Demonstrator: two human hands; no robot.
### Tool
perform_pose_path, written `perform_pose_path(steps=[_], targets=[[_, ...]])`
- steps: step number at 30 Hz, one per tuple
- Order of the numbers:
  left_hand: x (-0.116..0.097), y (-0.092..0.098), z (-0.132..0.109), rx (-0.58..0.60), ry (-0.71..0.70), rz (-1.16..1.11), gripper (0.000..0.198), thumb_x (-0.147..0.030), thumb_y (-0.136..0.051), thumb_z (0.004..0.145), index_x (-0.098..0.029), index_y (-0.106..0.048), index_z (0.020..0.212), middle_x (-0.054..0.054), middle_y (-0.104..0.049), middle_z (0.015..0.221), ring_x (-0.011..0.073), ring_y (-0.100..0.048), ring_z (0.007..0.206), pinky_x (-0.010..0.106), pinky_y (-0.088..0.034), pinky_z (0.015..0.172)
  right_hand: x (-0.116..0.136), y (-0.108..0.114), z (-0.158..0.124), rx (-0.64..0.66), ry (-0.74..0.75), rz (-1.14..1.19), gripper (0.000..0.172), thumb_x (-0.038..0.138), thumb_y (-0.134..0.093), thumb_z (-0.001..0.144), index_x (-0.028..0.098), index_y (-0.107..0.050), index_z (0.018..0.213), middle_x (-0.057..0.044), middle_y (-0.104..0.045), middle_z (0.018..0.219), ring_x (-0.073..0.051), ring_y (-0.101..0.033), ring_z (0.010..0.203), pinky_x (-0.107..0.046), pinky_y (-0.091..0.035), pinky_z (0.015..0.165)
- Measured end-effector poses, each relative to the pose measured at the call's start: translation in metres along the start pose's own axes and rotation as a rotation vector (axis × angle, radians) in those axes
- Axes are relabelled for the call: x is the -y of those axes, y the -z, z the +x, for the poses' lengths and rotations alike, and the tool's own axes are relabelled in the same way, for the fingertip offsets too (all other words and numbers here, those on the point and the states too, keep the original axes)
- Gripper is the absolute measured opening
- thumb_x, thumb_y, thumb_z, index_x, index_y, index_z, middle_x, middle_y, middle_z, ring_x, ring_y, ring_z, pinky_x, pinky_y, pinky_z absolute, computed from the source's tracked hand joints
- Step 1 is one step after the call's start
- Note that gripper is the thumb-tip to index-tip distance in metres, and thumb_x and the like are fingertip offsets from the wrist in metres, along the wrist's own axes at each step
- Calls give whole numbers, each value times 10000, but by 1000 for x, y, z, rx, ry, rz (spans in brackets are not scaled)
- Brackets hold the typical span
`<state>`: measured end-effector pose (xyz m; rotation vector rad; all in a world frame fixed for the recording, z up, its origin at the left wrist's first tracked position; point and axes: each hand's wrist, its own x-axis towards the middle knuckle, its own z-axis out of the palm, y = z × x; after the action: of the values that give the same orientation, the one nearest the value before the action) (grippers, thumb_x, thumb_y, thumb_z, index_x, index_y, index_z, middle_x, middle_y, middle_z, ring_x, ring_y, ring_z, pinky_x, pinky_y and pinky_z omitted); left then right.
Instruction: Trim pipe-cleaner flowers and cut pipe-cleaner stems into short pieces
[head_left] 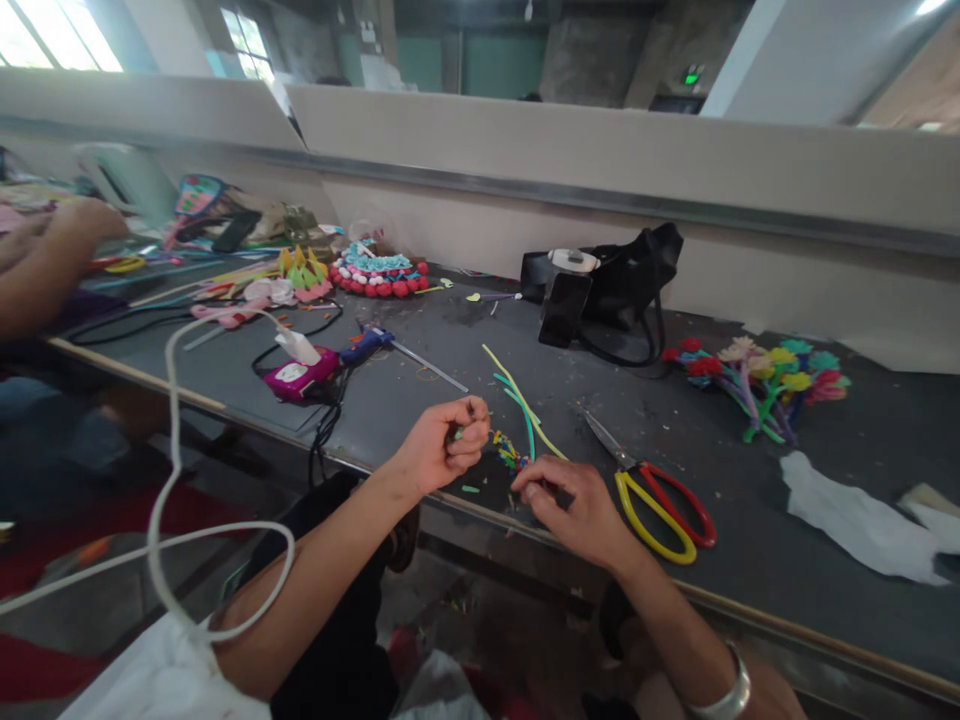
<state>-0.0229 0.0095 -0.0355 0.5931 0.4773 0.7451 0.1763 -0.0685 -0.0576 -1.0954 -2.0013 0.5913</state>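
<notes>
White cable [153, 540]; yellowish strip [510, 381] aslant, far end leftward

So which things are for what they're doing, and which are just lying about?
Probably for the job:
green and yellow strips by the right hand
tiny multicoloured pieces beside it
red-and-yellow-handled scissors
maybe the blue glue gun

Apparently just lying about:
black bag
crumpled white sheet

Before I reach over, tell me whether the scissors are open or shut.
Shut: the scissors lie with their blades together, narrowing to a single point, without a visible gap.
</notes>
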Motion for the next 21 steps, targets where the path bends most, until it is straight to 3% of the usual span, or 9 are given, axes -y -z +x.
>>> perform_pose_path(steps=[5,8,12,16,21], targets=[[-1,3,1,-87,-64,-66,108,-66,-483,627,-160,-501,677,-79,-277,488,48,-206,361,146,-183,312,2,-15,3,-70,88,-226,83,287,-628,881,231,-683,906,-40,-677,844,-198,-592,829,-338,-467,772],[-1,2,2,-116,-72,-71,84,-85,-501,643,-164,-495,671,-89,-230,481,49,-175,365,155,-164,316,3,-29,4,-24,130,-355,179,314,-635,890,222,-694,1032,-72,-660,933,-227,-561,879,-370,-460,781],[1,2,3,-157,-90,-9,69,-114,-530,680,-168,-490,667,-103,-166,478,49,-115,382,164,-125,327,8,-48,4,45,136,-427,127,300,-643,887,216,-703,961,-67,-651,906,-234,-543,869,-379,-434,760],[1,2,1,-210,-113,178,61,-119,-551,689,-165,-544,728,-109,-180,488,43,-109,394,170,-102,349,11,-52,4,22,97,-305,125,239,-611,906,227,-671,797,-25,-637,781,-201,-539,800,-364,-410,764],[3,-8,-7,-184,-82,538,141,-263,-667,748,-168,-600,828,-107,-269,498,30,-151,401,183,-77,384,4,-27,7,-228,-94,-77,119,199,-619,888,225,-645,775,-1,-634,770,-177,-553,780,-302,-422,720]])
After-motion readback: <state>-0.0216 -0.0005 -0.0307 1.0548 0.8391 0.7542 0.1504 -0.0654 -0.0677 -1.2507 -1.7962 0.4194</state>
